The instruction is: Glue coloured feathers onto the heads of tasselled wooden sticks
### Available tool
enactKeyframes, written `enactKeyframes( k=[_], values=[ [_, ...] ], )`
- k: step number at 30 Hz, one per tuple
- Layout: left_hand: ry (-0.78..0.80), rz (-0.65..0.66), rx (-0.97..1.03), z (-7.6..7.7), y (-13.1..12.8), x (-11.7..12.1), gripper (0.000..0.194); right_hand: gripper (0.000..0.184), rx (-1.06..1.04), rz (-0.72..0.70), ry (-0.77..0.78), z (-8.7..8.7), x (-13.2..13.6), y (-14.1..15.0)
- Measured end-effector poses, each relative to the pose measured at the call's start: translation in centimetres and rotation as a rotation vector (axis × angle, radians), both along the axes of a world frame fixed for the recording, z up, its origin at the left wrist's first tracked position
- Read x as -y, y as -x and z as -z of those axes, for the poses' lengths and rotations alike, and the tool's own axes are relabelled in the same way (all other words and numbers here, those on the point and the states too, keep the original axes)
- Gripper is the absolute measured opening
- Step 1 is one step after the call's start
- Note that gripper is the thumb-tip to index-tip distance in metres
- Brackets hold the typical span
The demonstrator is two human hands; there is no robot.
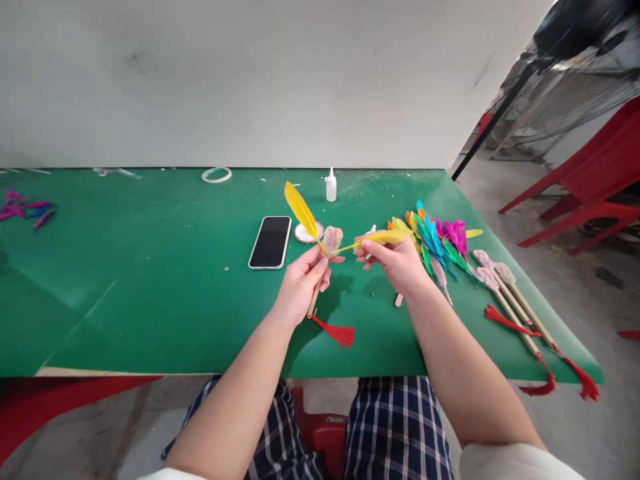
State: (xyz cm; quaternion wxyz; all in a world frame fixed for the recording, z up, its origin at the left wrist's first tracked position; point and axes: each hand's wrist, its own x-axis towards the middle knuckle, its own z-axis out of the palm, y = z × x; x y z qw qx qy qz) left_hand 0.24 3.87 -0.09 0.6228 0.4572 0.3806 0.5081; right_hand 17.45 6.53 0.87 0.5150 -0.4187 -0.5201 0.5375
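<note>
Above the table (165, 300), the left hand (306, 275), pinching a tasselled stick (315, 300) near its petal-shaped head (332, 239), should brace it firmly so the right hand (393, 259), pinching the lower yellow feather (389, 237), can angle the quill gently.

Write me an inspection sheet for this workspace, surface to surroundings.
Surface: green table; small pale scraps toward the far edge.
Job's things: tasselled stick with flower head; upright yellow feather; sideways yellow feather; feather pile and spare sticks at right; bottle.
Clutter: phone, disc, tape ring; purple pieces far left.
Left hand: grips the stick, upright feather's quill at its fingers.
Right hand: holds the sideways feather, quill toward the flower head.
Cables: thin lines upper right, too blurred to confirm.
Surroundings: pale wall behind; red chair at right.
</note>
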Motion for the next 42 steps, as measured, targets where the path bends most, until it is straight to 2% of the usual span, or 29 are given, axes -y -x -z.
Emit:
enactKeyframes(
  k=[7,24,31,42],
  values=[
    [0.009,0.028,-0.017,-0.1,-0.1,0.1,0.044,0.023,0.13,0.102,-0.066,0.0,0.0,0.2],
    [0.011,0.074,-0.044,-0.3,0.0,0.2,0.04,0.024,0.181,0.089,-0.004,-0.1,0.0,0.4],
    [-0.023,0.029,-0.097,0.0,0.0,0.1,0.041,0.026,0.184,0.104,-0.011,0.3,0.1,0.9],
    [-0.049,-0.036,-0.132,0.6,0.0,0.0,0.032,0.028,0.169,0.099,-0.024,0.6,0.1,1.1]
  ],
)
